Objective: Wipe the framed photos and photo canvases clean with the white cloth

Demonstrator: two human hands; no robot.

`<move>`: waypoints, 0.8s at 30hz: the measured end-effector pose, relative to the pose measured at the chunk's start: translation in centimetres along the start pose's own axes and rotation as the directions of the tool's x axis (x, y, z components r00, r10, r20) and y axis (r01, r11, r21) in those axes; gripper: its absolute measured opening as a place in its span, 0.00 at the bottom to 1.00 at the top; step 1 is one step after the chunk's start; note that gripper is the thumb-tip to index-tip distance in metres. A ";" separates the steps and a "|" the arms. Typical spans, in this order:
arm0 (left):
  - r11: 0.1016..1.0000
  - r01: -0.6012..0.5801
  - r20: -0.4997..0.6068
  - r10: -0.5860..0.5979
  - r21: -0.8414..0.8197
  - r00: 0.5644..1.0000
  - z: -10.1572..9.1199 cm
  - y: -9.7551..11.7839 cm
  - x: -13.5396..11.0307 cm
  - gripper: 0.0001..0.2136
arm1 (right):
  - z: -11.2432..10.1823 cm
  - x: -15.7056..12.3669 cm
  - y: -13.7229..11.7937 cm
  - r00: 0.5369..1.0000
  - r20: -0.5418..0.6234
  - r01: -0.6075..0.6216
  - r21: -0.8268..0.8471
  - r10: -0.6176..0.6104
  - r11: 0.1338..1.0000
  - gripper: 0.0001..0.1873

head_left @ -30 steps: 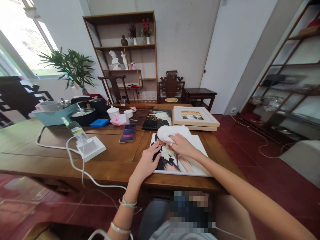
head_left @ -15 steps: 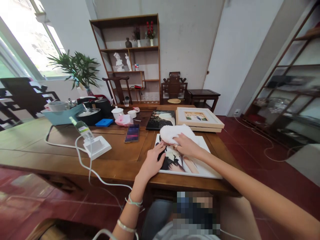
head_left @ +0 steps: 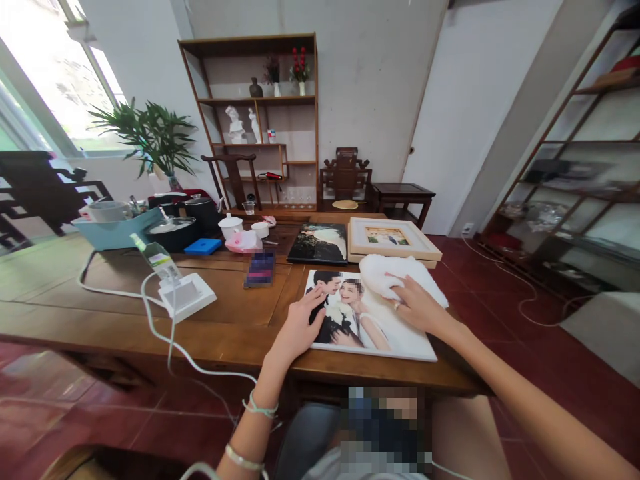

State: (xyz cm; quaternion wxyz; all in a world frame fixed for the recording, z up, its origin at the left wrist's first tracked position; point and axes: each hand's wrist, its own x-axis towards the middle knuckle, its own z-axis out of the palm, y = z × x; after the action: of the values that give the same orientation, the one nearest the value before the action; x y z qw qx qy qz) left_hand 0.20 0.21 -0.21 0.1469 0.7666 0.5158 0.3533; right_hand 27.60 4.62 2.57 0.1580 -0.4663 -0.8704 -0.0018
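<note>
Now our right hand has carried the white cloth away from the upper middle of the photo print and out to its far right corner. Half a second ago the cloth covered the top of the printed couple; now that part lies bare and the whole picture shows. Our right fingers curl over the near edge of the cloth and press it down on the print, with a ring showing on one finger. Our left hand stays where it was, flat and spread on the print's left edge, holding nothing and steadying it. The two hands are now well apart, where before they were nearly touching. The print has not shifted: it lies flat at the near edge of the table, just in front of a dark print and a framed picture. We judge that the wiping has crossed the middle and now works the far right corner.
</note>
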 end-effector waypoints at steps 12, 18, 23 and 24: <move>0.999 -0.019 0.003 0.019 -0.029 1.000 -0.4 0.6 -0.1 0.22 | -4.9 -8.9 -7.5 0.936 0.351 -0.031 0.153 -0.025 0.988 0.16; 0.998 -0.051 0.005 0.052 -0.033 0.999 -0.5 0.4 -0.2 0.22 | -4.4 -7.1 -6.6 0.951 0.305 -0.011 0.202 -0.052 0.979 0.18; 0.997 -0.063 0.011 0.063 -0.038 0.998 -0.5 0.3 0.0 0.21 | -2.9 -2.8 -3.3 0.981 0.195 -0.020 0.161 -0.012 0.987 0.19; 0.997 -0.065 0.012 0.065 -0.043 0.998 -0.5 0.3 0.0 0.21 | -2.6 -1.8 -2.7 0.985 0.173 -0.011 0.144 -0.014 0.990 0.19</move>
State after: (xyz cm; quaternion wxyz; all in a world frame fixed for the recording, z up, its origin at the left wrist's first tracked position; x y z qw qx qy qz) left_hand 0.05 0.00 0.35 0.1553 0.7819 0.4819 0.3637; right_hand 27.06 1.24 4.90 0.1149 -0.4515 -0.8790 0.1017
